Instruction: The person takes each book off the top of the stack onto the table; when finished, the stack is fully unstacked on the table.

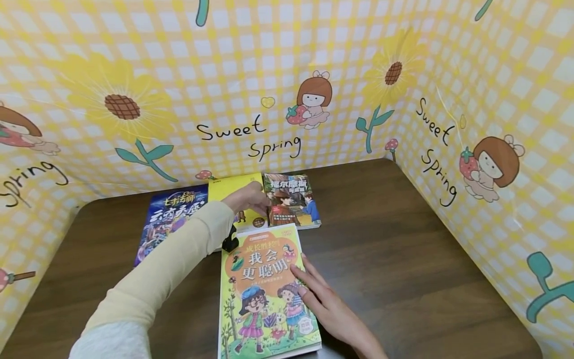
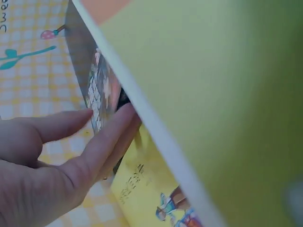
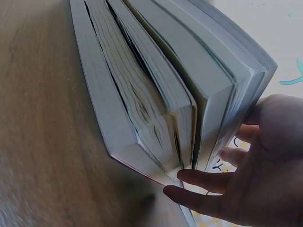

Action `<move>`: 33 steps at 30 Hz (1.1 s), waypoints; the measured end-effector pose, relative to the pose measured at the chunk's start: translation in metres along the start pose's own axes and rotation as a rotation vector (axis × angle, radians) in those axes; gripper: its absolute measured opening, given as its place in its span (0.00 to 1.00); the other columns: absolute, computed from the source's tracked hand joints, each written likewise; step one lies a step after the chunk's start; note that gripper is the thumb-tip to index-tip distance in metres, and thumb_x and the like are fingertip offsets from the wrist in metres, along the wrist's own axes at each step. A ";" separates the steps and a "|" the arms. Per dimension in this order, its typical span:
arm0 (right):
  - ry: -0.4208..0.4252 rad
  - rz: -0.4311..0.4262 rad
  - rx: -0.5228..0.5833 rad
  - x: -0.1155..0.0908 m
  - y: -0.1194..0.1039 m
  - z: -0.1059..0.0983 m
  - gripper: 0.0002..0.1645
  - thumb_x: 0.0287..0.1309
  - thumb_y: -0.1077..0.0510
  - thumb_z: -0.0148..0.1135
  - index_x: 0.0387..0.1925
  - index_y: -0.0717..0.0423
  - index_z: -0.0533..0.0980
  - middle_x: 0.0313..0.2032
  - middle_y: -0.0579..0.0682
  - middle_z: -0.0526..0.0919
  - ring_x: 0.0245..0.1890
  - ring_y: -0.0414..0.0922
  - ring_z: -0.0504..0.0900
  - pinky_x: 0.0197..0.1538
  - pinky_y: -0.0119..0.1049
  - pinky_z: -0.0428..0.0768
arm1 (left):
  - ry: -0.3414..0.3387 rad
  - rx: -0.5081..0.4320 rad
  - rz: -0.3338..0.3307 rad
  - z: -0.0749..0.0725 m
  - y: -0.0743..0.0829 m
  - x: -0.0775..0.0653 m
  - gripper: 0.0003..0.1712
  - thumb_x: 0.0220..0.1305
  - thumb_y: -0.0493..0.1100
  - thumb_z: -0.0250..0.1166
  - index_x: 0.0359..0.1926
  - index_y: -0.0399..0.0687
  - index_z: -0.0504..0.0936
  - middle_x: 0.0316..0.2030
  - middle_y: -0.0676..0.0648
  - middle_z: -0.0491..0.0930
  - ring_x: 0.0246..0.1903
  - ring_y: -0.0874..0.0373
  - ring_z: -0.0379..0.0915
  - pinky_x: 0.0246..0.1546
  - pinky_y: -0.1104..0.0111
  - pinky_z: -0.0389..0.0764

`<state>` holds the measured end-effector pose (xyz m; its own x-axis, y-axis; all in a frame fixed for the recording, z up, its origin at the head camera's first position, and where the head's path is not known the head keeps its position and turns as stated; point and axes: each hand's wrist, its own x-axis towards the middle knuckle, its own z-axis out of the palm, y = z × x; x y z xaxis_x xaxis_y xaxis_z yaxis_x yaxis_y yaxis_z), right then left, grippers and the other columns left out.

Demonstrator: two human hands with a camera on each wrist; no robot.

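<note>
My left hand [image 1: 252, 196] reaches across the yellow book [image 1: 236, 185], its fingers beside the left edge of a detective-picture book [image 1: 293, 202]. In the left wrist view, thumb and fingers of that hand [image 2: 52, 175] stand apart, fairly straight; the fingertips are partly hidden behind a near book cover [image 2: 189, 85]. My right hand [image 1: 331, 305] rests along the right side of a stack of books, topped by a green and orange cartoon book [image 1: 264, 299]. Extended fingers of the right hand [image 3: 265, 165] touch the edges of the stack [image 3: 156, 75] in the right wrist view.
A blue-purple book [image 1: 150, 227] lies at the left, partly covered by my left sleeve [image 1: 166, 264]. The books lie on a dark wooden table [image 1: 403, 259]. Yellow checked cloth walls [image 1: 224, 75] enclose its back and sides.
</note>
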<state>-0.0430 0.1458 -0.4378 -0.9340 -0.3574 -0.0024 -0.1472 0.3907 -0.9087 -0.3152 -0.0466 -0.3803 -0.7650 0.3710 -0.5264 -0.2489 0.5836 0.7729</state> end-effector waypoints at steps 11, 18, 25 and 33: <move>-0.029 -0.026 0.025 -0.001 0.000 0.014 0.28 0.74 0.45 0.42 0.72 0.33 0.56 0.75 0.40 0.39 0.74 0.51 0.43 0.65 0.64 0.57 | 0.079 0.176 0.152 -0.021 -0.020 -0.059 0.28 0.74 0.41 0.51 0.70 0.35 0.59 0.63 0.32 0.66 0.55 0.39 0.72 0.49 0.54 0.79; 0.015 -0.018 0.028 -0.003 0.000 0.009 0.28 0.74 0.47 0.43 0.72 0.35 0.57 0.75 0.39 0.39 0.74 0.50 0.44 0.65 0.63 0.58 | 0.279 0.359 0.398 0.001 -0.065 -0.154 0.27 0.72 0.44 0.55 0.68 0.39 0.66 0.62 0.36 0.70 0.58 0.39 0.70 0.54 0.49 0.75; 0.060 -0.006 0.030 -0.004 -0.001 0.005 0.29 0.73 0.46 0.45 0.72 0.33 0.56 0.75 0.39 0.40 0.74 0.51 0.44 0.64 0.66 0.58 | 0.382 0.279 0.417 0.065 -0.129 -0.223 0.34 0.68 0.47 0.60 0.71 0.42 0.61 0.68 0.39 0.62 0.66 0.39 0.59 0.62 0.43 0.61; 0.088 0.029 0.034 -0.001 -0.005 0.008 0.34 0.66 0.44 0.57 0.71 0.32 0.59 0.75 0.42 0.43 0.73 0.56 0.46 0.62 0.69 0.58 | 0.342 0.016 0.263 0.108 -0.158 -0.248 0.37 0.69 0.52 0.58 0.75 0.61 0.54 0.75 0.57 0.46 0.72 0.50 0.43 0.66 0.45 0.56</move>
<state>-0.0392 0.1374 -0.4366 -0.9629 -0.2698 0.0061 -0.1097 0.3705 -0.9224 -0.0224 -0.1528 -0.4106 -0.9548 0.2493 -0.1621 -0.0115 0.5135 0.8580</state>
